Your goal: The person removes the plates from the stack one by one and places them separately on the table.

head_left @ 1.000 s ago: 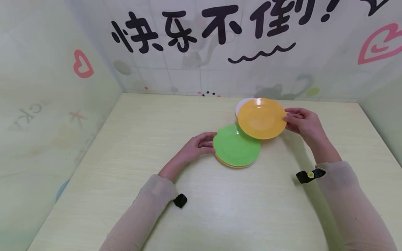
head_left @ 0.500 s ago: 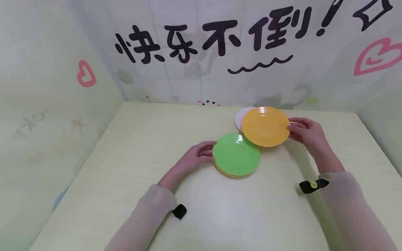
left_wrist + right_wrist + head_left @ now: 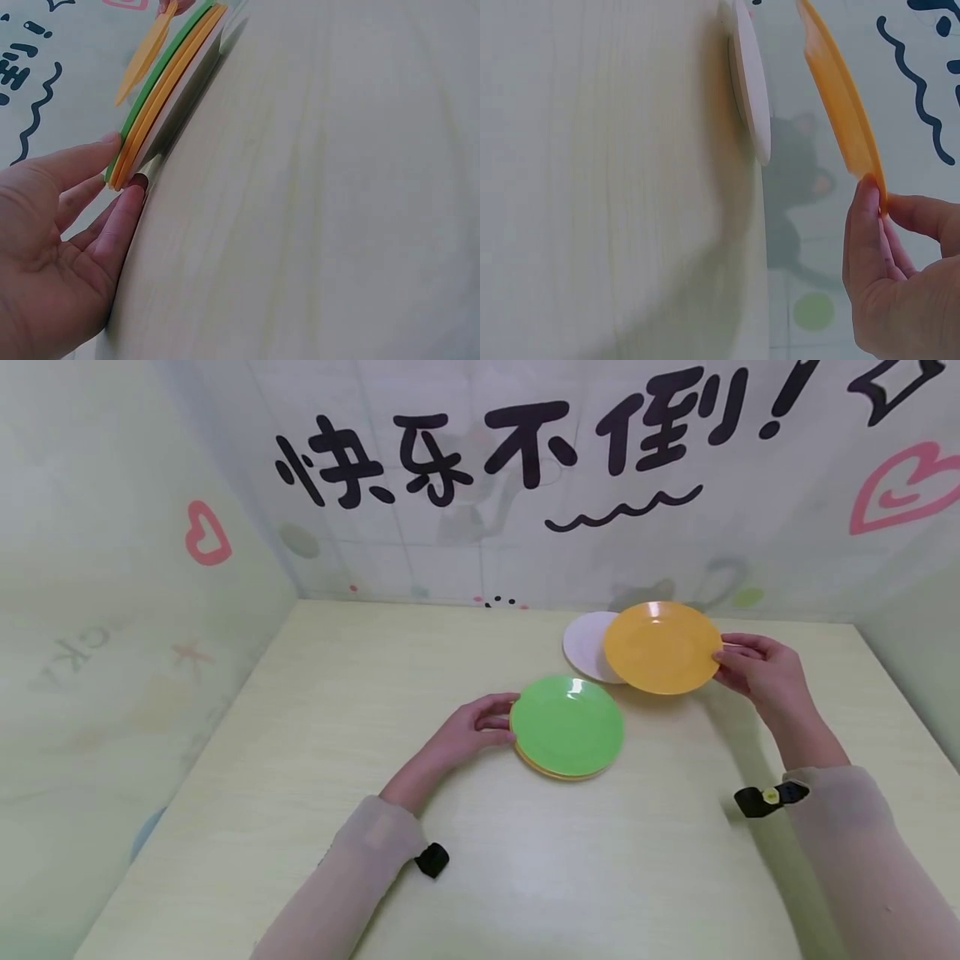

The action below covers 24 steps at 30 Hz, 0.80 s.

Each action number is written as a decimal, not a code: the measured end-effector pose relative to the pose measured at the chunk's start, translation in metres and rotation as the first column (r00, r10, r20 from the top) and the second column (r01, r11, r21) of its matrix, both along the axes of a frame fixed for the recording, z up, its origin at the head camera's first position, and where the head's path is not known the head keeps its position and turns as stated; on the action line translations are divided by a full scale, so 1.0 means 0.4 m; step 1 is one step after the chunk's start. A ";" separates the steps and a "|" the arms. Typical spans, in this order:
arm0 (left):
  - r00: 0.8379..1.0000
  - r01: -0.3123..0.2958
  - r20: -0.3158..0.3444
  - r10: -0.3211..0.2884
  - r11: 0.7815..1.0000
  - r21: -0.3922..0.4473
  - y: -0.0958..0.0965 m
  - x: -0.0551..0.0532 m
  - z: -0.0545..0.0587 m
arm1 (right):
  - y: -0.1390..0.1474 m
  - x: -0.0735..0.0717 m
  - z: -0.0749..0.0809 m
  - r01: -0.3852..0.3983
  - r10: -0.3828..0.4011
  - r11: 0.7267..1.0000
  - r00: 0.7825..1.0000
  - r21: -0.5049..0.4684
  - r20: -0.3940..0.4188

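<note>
My left hand [image 3: 474, 729] pinches the left rim of a small stack of plates, thumb above and fingers below. On top is a green plate [image 3: 567, 727]; under it, the left wrist view shows orange plates [image 3: 154, 105] and a pale plate [image 3: 176, 86] at the bottom. My right hand [image 3: 767, 672] pinches the right rim of another orange plate [image 3: 663, 648] between thumb and fingers. That plate hangs in the air, as the right wrist view shows, and partly covers a white plate [image 3: 588, 647] near the back of the table.
The pale wooden table [image 3: 360, 693] meets a printed back wall [image 3: 420, 552] just behind the white plate. Side walls stand at the left [image 3: 112, 677] and right [image 3: 911, 610]. A black strap device [image 3: 771, 797] sits on the right wrist, another [image 3: 432, 860] on the left.
My right hand has carried the orange plate to the right, uncovering more of the white plate. My left hand keeps its grip on the stack. The head view has tilted slightly.
</note>
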<state>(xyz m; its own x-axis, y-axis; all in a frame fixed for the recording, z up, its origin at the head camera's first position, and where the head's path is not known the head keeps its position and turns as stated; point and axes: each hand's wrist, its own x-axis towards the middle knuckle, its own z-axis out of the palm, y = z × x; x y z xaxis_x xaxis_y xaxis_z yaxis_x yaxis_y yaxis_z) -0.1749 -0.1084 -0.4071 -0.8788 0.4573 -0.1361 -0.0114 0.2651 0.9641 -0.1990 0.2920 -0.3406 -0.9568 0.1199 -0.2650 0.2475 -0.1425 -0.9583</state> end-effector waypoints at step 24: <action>1.000 -0.003 0.003 0.003 1.000 0.007 -0.001 0.000 -0.001 | 0.045 0.004 0.023 0.059 -0.060 0.998 0.998 0.033 0.017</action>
